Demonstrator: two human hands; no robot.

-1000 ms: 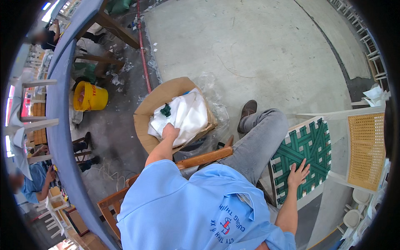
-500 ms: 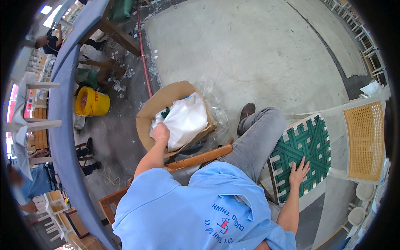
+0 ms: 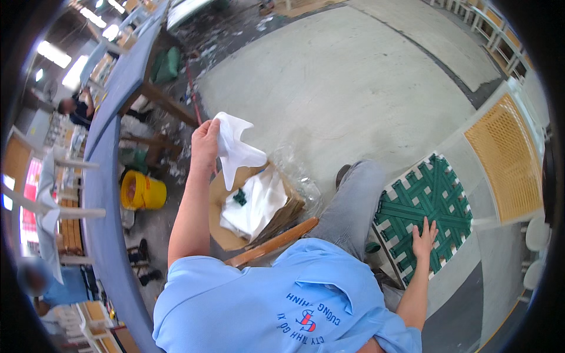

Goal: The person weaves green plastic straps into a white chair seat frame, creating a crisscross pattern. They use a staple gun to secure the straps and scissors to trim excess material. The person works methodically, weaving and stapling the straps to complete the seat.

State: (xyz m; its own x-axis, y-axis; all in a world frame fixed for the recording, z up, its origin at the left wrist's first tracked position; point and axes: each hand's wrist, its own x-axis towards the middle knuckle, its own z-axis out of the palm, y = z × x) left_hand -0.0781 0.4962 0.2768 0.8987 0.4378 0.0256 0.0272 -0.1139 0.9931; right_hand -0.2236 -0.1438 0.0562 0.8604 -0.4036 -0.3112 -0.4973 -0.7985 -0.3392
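Note:
My left hand (image 3: pixel 205 144) is raised above the open cardboard box (image 3: pixel 220 235), its fingers closed on a white cloth-like sheet (image 3: pixel 238 147) that hangs from them. More white sheets (image 3: pixel 259 203) fill the box, with a small dark green scrap (image 3: pixel 239 197) lying on top. At my right side, my right hand (image 3: pixel 422 240) lies with spread fingers on a chair seat (image 3: pixel 409 203) of woven green straps. White strips show between the straps. Behind that seat rises a pale frame with a tan cane panel (image 3: pixel 507 162).
A wooden armrest (image 3: pixel 282 238) lies between me and the box. Clear plastic wrap (image 3: pixel 297 173) is bunched beside the box. Left of it stands a yellow bucket (image 3: pixel 144 191), near a long blue-covered table (image 3: pixel 109 235). Two other people are beyond the table.
My left hand has risen out of the box and brought up a white sheet. My right hand stays on the green woven seat. The whole view has shifted somewhat.

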